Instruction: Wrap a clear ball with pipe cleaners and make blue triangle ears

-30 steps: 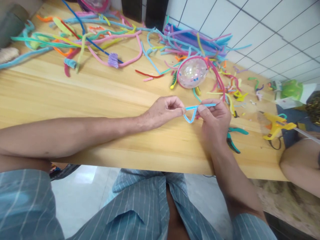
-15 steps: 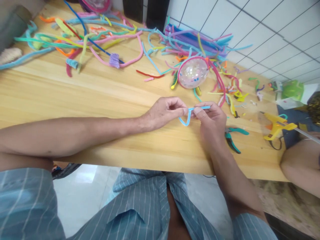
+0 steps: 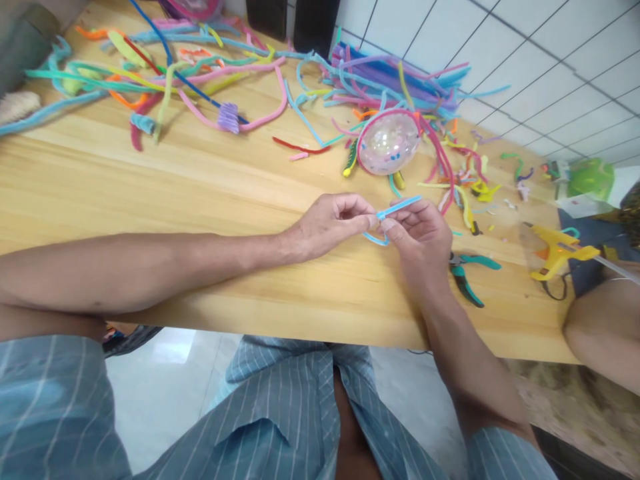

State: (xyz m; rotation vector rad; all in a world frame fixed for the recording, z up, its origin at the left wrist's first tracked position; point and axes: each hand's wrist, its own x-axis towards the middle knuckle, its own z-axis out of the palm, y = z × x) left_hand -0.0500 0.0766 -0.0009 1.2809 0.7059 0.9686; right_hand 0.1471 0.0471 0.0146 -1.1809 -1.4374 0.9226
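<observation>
A light blue pipe cleaner (image 3: 400, 208) is held between my two hands above the wooden table (image 3: 210, 180). My left hand (image 3: 336, 223) pinches it at its bent part, thumb against fingertips. My right hand (image 3: 423, 233) is closed on it too, the thumb pressing near the bend. One straight end points up and right across my right fingers, and a small loop hangs below the fingertips. Part of the pipe cleaner is hidden by my fingers. Just right of my right wrist lie teal-handled pliers (image 3: 473, 273).
A clear dome with a pink rim (image 3: 390, 143) stands beyond my hands. Behind it lies a bundle of pipe cleaners (image 3: 395, 80); more bent ones (image 3: 235, 130) spread left. A yellow glue gun (image 3: 563, 250) lies at right, near another person's arm (image 3: 607, 320).
The pipe cleaner's free end has swung upward, and its hanging loop has become flatter and shallower. My right thumb has shifted slightly down and left; my left hand has barely moved.
</observation>
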